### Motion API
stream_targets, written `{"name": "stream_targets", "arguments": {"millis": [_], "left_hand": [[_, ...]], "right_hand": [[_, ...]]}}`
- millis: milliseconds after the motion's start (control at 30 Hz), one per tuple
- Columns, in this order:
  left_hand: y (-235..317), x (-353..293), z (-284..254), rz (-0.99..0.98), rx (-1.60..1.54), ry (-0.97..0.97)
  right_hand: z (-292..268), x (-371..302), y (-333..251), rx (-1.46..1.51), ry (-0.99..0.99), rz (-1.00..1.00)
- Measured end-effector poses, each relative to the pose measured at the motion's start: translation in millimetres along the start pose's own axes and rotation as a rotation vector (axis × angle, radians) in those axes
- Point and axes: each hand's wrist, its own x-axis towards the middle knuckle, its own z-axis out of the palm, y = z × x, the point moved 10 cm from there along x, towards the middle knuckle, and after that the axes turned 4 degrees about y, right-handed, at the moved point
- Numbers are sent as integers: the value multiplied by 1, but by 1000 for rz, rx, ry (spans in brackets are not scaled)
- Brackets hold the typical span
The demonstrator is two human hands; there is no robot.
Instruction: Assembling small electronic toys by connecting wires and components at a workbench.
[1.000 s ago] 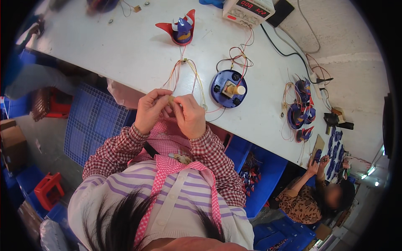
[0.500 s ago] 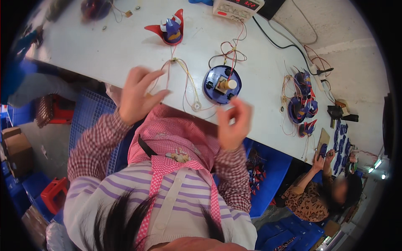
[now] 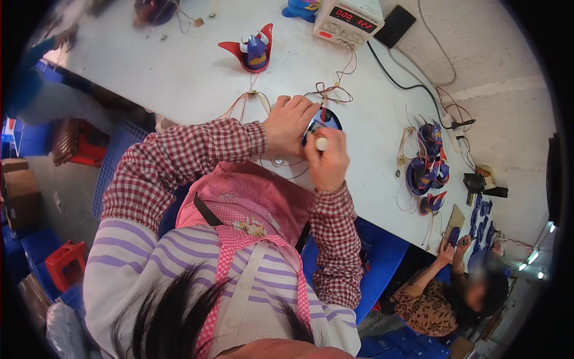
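Both hands are now meeting at the disc (image 3: 334,119) after hanging apart: the left hand (image 3: 290,125) is spreading over its left side, though whether it is gripping I cannot tell, and the right hand (image 3: 327,160) is closing round the cream knob (image 3: 321,143). The disc is resting on the table (image 3: 373,113), near the looped wires (image 3: 324,90), so work seems to be shifting onto it.

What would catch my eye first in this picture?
Probably the left hand at a round blue base mid-picture, the right hand around its pale cylinder. Beyond stands a red-winged purple toy figure; to its right, a bench power supply shows glowing red digits.
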Motion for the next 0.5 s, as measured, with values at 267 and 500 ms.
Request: {"name": "stream_targets", "arguments": {"millis": [267,500], "left_hand": [[-27,-48,-83,86,-210,412],[-176,-78,-112,-433,-11,577]], "right_hand": [[-56,20,140,-97,86,310],[-69,34,66,-488,328,66]]}}
